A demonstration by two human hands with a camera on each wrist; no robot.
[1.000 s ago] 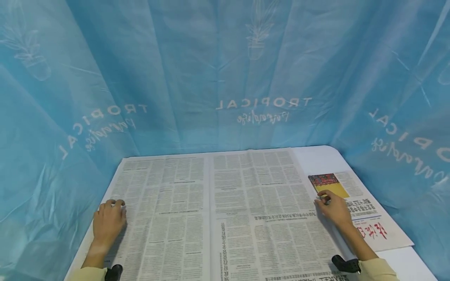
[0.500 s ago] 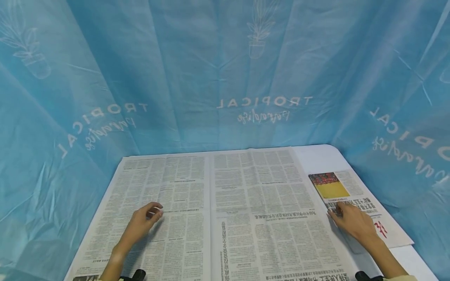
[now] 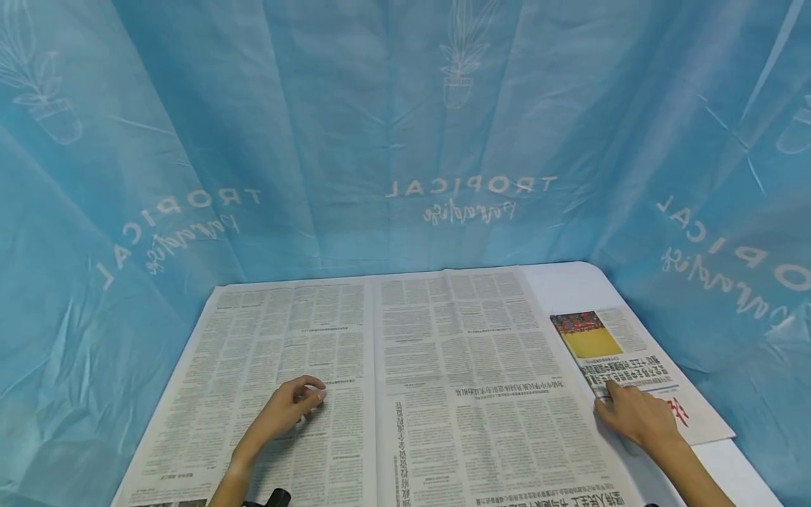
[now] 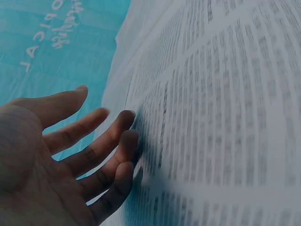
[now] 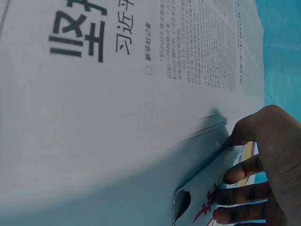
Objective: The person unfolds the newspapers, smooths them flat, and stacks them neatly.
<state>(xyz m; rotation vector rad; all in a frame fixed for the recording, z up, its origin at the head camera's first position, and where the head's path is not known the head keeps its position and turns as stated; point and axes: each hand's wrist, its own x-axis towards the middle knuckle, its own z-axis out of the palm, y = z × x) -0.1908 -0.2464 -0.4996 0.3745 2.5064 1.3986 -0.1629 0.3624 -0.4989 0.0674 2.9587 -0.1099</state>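
Observation:
A newspaper (image 3: 443, 366) lies spread out over most of the white table. My left hand (image 3: 288, 408) hovers low over its left half, fingers loosely bent and nothing in them. Seen from the left wrist, that hand (image 4: 80, 150) has its palm turned sideways and its fingertips close to the printed sheet. To the right lies a folded newspaper (image 3: 640, 362) with a red and yellow photo and red lettering. My right hand (image 3: 640, 415) is at its left edge. In the right wrist view the thumb touches the folded edge, while the other fingers extend over the top.
A strip of white table (image 3: 557, 278) shows at the back right. Blue curtain (image 3: 393, 141) with white lettering hangs close behind the table and along both sides. Near the right hand, the folded newspaper's end (image 5: 183, 205) bulges into a small hollow.
My left hand has left the sheet's left edge and moved right and nearer. My right hand has slid toward me along the folded newspaper's left edge, away from the photo.

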